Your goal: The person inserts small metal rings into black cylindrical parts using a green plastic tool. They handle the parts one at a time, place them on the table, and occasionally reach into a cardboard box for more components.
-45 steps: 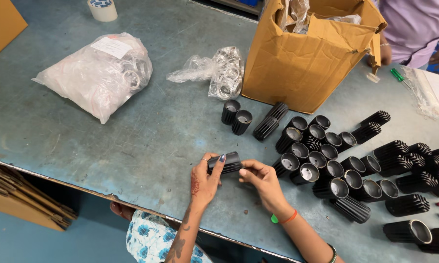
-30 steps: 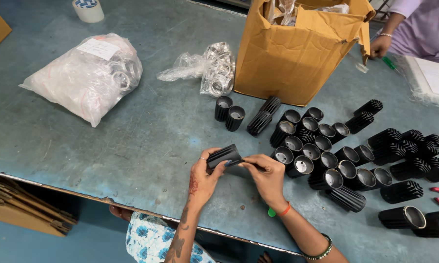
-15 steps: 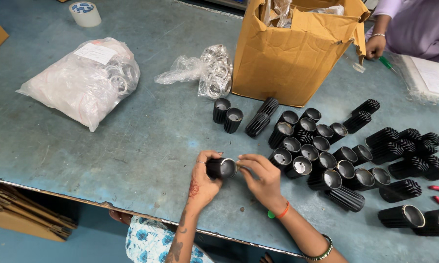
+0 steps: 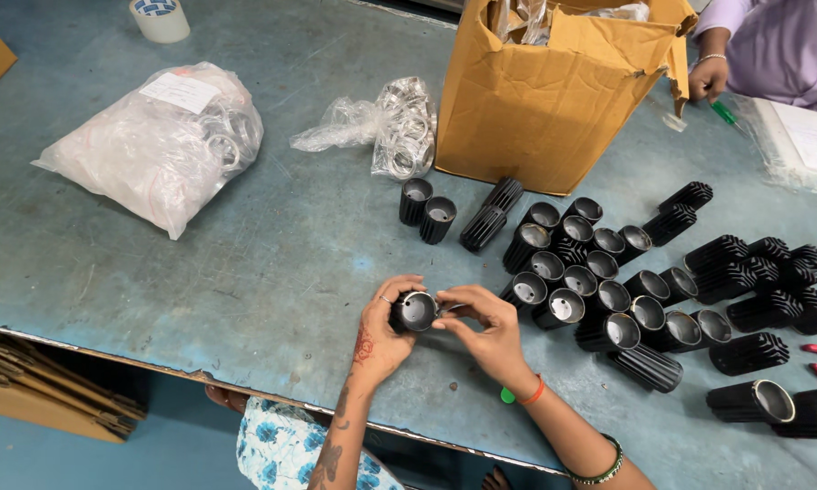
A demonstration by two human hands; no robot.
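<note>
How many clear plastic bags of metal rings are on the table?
2. A large bag lies at the left of the table; a smaller bag lies just left of the cardboard box. More plastic shows inside the box, so others may be hidden.

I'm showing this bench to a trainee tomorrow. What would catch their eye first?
Most likely the crowd of black finned cylinders covering the right half of the blue table, some upright with open mouths, some on their sides. Near the front edge, the left hand grips one black cylinder, mouth up, while the right hand works at its rim. Behind stands a torn cardboard box.
</note>
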